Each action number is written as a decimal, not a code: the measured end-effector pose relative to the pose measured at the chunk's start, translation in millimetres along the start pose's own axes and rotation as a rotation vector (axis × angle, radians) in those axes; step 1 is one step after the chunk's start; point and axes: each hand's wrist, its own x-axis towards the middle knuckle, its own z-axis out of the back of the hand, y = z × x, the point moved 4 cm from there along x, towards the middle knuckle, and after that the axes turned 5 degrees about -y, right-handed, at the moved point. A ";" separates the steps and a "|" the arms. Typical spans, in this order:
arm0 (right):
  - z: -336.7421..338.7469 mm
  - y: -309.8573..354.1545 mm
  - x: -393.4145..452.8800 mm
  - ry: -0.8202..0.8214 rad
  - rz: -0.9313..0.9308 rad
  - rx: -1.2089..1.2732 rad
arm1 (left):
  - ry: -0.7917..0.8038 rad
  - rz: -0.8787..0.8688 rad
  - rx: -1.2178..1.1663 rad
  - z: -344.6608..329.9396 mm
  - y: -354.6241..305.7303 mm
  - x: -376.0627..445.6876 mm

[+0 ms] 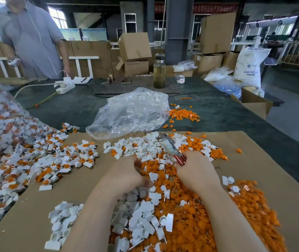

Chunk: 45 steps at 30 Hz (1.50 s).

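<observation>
Sorting seemed underway: the right hand [196,170] gripped a red-handled tool [180,158] over the parts [190,215] heaped on the surface [236,120], the left hand [127,172] curled among them, its hold unclear; next called for pinching one piece free.

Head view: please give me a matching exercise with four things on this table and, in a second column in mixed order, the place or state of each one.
Things:
1. red-handled tool
2. glass bottle
3. clear plastic bag
4. power strip

Places or states:
A. lies beyond the cardboard, holds white parts
B. gripped by the right hand
C. lies at the far left of the table, with a cable
D. stands upright at the far side

Pairs: 1-B, 2-D, 3-A, 4-C.
</observation>
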 end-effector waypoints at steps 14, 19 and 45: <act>-3.6 6.3 -4.9 -0.075 0.005 -0.138 | -0.154 -0.048 -0.230 4.8 11.5 5.9; -2.6 5.1 -5.2 -0.099 0.035 -0.126 | -0.210 -0.038 -0.329 6.5 2.7 1.8; 10.0 10.6 -3.3 -0.197 0.010 0.605 | -0.252 0.132 -1.128 -7.8 -20.5 -5.9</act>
